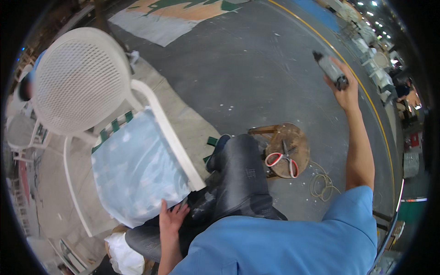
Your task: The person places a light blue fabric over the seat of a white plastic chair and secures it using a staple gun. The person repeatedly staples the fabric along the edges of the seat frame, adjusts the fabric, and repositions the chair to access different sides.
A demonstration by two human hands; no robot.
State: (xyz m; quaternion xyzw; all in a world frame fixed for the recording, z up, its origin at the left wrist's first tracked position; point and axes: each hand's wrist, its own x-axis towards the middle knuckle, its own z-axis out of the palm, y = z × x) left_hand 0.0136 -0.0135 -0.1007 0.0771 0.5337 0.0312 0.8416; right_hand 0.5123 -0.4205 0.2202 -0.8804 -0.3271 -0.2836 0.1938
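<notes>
Pale blue fabric is covering the seat cushion (pixel 142 165), and I am watching it through the head camera as it is lying in the white chair (pixel 82 78), left of the wearer's knees. Dark green straps (pixel 115 125) are showing along the cushion's rear edge, below the chair's perforated round back, and a white armrest (pixel 167 130) is running past the cushion's right side.

I am seeing the left hand (pixel 171 222) hovering by the near edge of the cushion, palm turned up, its fingers spread and gripping nothing. One fingertip is overlapping the fabric from my angle, but I cannot tell whether it is touching. Out to the right, the right hand (pixel 346 89) is holding a grey and black tool (pixel 331 72) above the floor, well apart from the chair, its fingers curling around the body. Blur is hiding the tool's details, so I am not making out its exact kind.

Between the chair and the right arm, a round wooden stool (pixel 300 142) is standing near the wearer's right knee. Scissors (pixel 294 168) with red and white handles are lying on its top, their blades pointing away from the wearer. Just beside the stool, a pale cord (pixel 324 199) is lying looped on the grey floor (pixel 220 59). Farther out, a yellow line (pixel 316 33) is curving along that floor.
</notes>
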